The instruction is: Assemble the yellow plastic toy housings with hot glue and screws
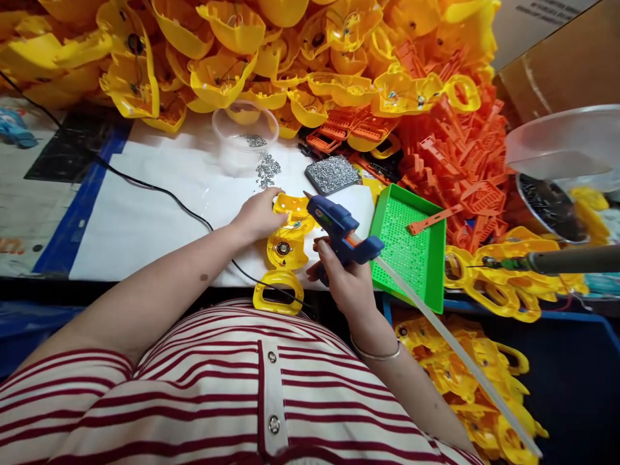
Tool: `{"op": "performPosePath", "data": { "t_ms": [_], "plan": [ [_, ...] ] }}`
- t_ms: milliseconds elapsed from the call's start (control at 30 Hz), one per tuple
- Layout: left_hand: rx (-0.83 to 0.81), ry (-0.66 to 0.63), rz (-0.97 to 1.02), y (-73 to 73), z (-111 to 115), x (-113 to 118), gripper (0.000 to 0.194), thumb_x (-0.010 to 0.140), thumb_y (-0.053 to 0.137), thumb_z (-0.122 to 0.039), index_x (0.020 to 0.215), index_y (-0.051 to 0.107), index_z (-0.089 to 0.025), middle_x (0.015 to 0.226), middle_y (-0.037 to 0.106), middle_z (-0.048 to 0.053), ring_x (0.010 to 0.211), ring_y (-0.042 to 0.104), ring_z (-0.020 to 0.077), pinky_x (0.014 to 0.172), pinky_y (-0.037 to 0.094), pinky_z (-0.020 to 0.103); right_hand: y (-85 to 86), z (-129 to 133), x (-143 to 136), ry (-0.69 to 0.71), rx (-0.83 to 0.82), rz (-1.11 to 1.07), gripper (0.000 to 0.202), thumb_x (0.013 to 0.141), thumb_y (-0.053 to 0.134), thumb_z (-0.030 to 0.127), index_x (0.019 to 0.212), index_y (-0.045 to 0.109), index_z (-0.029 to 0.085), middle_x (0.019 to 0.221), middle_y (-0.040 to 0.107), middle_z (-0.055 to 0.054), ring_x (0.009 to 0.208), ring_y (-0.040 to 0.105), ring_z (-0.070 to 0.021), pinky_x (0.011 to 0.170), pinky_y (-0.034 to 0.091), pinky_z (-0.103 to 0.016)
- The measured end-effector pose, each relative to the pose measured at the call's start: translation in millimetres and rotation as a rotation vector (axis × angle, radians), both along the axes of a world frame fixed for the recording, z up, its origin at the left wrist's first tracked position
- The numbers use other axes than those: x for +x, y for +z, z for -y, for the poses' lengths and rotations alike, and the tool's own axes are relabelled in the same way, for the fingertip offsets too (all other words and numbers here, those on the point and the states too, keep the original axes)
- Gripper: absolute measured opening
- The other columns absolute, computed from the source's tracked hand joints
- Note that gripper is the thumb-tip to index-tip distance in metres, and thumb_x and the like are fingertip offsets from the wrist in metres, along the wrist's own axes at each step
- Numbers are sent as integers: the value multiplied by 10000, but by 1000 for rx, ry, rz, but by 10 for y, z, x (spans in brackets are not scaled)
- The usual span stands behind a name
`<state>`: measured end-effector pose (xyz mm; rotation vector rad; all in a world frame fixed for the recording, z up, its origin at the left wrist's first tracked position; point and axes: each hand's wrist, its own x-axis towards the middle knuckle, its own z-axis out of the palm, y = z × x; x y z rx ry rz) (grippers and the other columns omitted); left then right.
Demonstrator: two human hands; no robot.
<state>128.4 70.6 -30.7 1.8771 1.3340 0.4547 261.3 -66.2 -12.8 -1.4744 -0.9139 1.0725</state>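
Note:
My right hand (346,278) is wrapped round the handle of a blue glue gun (334,216), with a long translucent glue stick (436,323) trailing from its back end. The gun's nozzle points left over the top part of a yellow plastic shell (281,229). That shell lies open side up on the white sheet, showing a small round speaker and thin wires, with a loop handle at its near end. My left hand (259,215) grips the shell's far left edge; some of its fingertips are hidden. A black cord (159,188) runs across to the shell's handle.
Yellow shells (223,77) are heaped at the back, beside piled orange plastic parts (455,155). A green tray (438,271) holds one orange piece. Screws fill a black dish (334,174) near a clear tub (227,152). A screwdriver-like tool (571,259) juts in from the right.

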Motion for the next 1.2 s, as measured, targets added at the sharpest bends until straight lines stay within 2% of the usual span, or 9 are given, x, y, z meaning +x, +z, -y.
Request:
{"op": "performPosePath", "data": {
  "t_ms": [67, 167, 333, 467, 700, 967, 1200],
  "plan": [
    [71, 19, 21, -57, 19, -106, 447, 761, 644, -199, 1204, 590, -159, 1173, 695, 109, 1054, 661, 261, 972, 518, 410, -35, 32, 37, 16, -5, 76, 468, 752, 696, 642, 899, 602, 208, 593, 586, 48, 428, 559, -99, 416, 469, -247],
    [177, 91, 0, -33, 103, -283, 424, 762, 621, -193, 1183, 575, -175, 1168, 683, 94, 1069, 647, 256, 972, 520, 417, -53, 62, 67, 57, 2, 165, 400, 805, 661, 607, 896, 612, 221, 555, 581, 36, 433, 561, -118, 425, 477, -269],
    [151, 213, -19, 78, 260, -423, 358, 787, 587, -186, 1140, 524, -179, 1044, 682, 75, 959, 651, 249, 905, 542, 439, -16, 48, 1, 128, 6, 250, 337, 835, 644, 531, 887, 599, 201, 594, 594, 30, 466, 548, -104, 493, 487, -271],
    [209, 266, 45, 109, 333, -451, 338, 766, 596, -189, 1089, 502, -215, 997, 664, 34, 905, 648, 222, 858, 553, 406, -19, 36, -27, 158, 33, 326, 326, 860, 603, 523, 860, 586, 198, 618, 594, 20, 502, 546, -105, 507, 466, -270],
    [216, 262, 95, 122, 395, -494, 327, 789, 583, -219, 1097, 473, -221, 969, 658, 31, 860, 658, 217, 847, 560, 421, -28, 32, -34, 164, 87, 412, 349, 869, 582, 542, 868, 625, 196, 802, 649, -55, 742, 623, -165, 606, 506, -303],
    [261, 263, 112, 164, 463, -499, 339, 792, 581, -204, 1111, 467, -220, 1016, 661, 38, 933, 680, 227, 904, 566, 438, -28, 31, -57, 191, 123, 437, 360, 893, 559, 545, 845, 607, 191, 768, 611, -41, 692, 586, -147, 602, 508, -303],
    [261, 262, 80, 211, 510, -505, 332, 807, 572, -221, 1122, 466, -226, 1022, 673, 41, 927, 687, 227, 890, 577, 430, -24, 48, -66, 192, 121, 428, 337, 897, 565, 532, 847, 599, 200, 748, 597, -33, 667, 576, -143, 579, 509, -301]
  ]
}}
